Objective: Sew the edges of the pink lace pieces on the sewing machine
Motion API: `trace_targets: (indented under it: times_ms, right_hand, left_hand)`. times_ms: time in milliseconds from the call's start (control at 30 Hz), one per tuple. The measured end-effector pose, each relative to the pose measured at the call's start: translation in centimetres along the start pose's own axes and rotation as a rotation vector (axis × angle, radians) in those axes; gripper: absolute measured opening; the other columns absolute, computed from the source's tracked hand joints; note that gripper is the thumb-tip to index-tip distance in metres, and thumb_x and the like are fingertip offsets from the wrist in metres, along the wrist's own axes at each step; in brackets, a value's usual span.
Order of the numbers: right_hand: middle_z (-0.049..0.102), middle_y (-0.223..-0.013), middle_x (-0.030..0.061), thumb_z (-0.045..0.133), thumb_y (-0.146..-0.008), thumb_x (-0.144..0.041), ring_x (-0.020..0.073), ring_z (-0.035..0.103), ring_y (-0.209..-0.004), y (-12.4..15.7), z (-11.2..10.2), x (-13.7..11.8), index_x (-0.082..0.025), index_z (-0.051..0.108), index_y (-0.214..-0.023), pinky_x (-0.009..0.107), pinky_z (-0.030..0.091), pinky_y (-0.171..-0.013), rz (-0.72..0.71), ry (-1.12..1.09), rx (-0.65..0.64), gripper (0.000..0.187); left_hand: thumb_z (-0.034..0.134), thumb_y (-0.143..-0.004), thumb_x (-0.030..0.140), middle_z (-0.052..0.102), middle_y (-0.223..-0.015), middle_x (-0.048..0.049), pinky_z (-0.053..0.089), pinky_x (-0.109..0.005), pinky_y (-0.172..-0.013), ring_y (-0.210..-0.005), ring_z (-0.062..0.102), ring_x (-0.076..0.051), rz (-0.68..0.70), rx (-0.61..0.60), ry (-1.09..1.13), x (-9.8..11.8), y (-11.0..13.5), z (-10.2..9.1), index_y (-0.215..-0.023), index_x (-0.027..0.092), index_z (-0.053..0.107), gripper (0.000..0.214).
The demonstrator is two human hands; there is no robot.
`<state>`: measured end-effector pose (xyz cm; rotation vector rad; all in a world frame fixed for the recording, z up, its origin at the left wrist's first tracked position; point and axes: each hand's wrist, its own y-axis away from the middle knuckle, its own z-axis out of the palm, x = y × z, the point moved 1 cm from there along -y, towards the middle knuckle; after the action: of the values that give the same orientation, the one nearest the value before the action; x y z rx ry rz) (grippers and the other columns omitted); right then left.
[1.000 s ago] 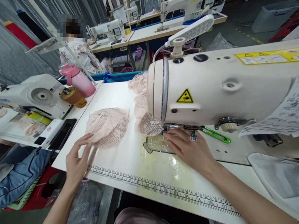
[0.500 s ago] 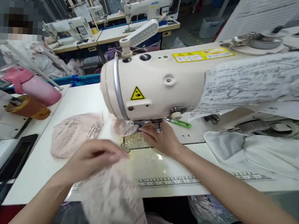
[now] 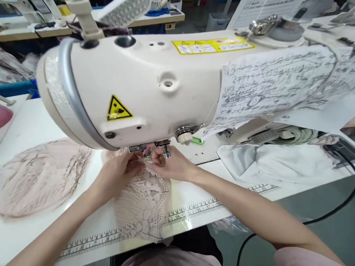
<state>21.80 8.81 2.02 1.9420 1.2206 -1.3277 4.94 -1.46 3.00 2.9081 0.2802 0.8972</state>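
Observation:
Both my hands meet under the head of a cream sewing machine (image 3: 144,79), at the presser foot. A pale pink lace piece (image 3: 145,202) hangs from them toward me, over the table's front edge. My left hand (image 3: 116,171) has its fingers closed on the lace's upper left side. Close beside it, my right hand (image 3: 174,162) is curled with its fingers pinched at the lace's top edge. The machine head partly hides the fingertips and the needle. Another pale pink fabric piece (image 3: 41,177), rounded and crinkled, lies flat on the table at left.
A printed ruler strip (image 3: 197,209) runs along the table's front. White folded fabric (image 3: 271,161) and a coiled pale green strip (image 3: 299,137) lie at right. Green thread snips (image 3: 197,141) rest behind my right hand. Handwritten paper (image 3: 275,82) covers the machine's arm. A black cable (image 3: 279,229) hangs at right.
My left hand has brought the lace piece up from the table's front edge to the presser foot, beside my right hand. The view has moved closer to the machine.

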Motion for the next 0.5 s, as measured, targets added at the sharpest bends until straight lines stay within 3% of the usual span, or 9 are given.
trace_targets:
  times_ms: [100,233,333,433,500]
  right_hand:
    - [0.048,-0.064,-0.0081,0.055,-0.078,-0.014,0.0099,0.045,-0.057,0.2,0.2,0.2,-0.022,0.056,-0.094,0.024,0.039,-0.058,0.005,-0.027,0.016,0.019]
    - [0.064,-0.091,-0.0027,0.056,-0.078,-0.009,0.0059,0.043,-0.055,0.3,0.3,0.2,-0.021,0.061,-0.097,0.021,0.039,-0.056,0.012,0.065,0.074,0.024]
    - [0.067,-0.103,0.0007,0.053,-0.086,-0.014,0.0082,0.049,-0.062,0.4,0.2,0.4,-0.022,0.067,-0.096,0.022,0.035,-0.054,-0.063,0.395,0.097,0.019]
    - [0.069,-0.092,0.0035,0.050,-0.094,-0.029,0.0141,0.054,-0.070,0.4,0.2,0.9,-0.022,0.071,-0.093,0.026,0.030,-0.052,-0.156,0.748,0.112,0.023]
    - [0.068,-0.083,0.0042,0.052,-0.094,-0.035,0.0171,0.056,-0.076,0.4,0.2,1.2,-0.020,0.072,-0.089,0.028,0.032,-0.055,-0.242,0.864,0.127,0.026]
  left_hand:
    - [0.051,-0.085,0.046,0.072,-0.080,-0.0024,0.044,-0.029,-0.057,-0.061,0.061,-0.018,0.001,0.053,0.000,-0.3,0.1,0.3,-0.098,0.020,0.060,0.030]
    - [0.053,-0.086,0.046,0.070,-0.074,-0.0028,0.043,-0.029,-0.054,-0.058,0.060,-0.018,0.019,0.108,-0.051,-1.1,-0.3,0.4,-0.090,0.019,0.063,0.028]
    - [0.054,-0.087,0.046,0.070,-0.073,-0.0035,0.044,-0.029,-0.055,-0.059,0.060,-0.018,0.068,0.150,-0.072,-1.9,-1.1,-0.1,-0.089,0.018,0.064,0.030]
    - [0.055,-0.087,0.045,0.072,-0.079,-0.0048,0.047,-0.029,-0.056,-0.066,0.064,-0.020,0.134,0.156,-0.086,-2.4,-2.0,-1.1,-0.090,0.018,0.066,0.029]
    - [0.056,-0.086,0.046,0.072,-0.080,-0.0063,0.049,-0.031,-0.055,-0.067,0.065,-0.022,0.148,0.191,-0.137,-2.2,-2.0,-1.7,-0.088,0.018,0.067,0.030]
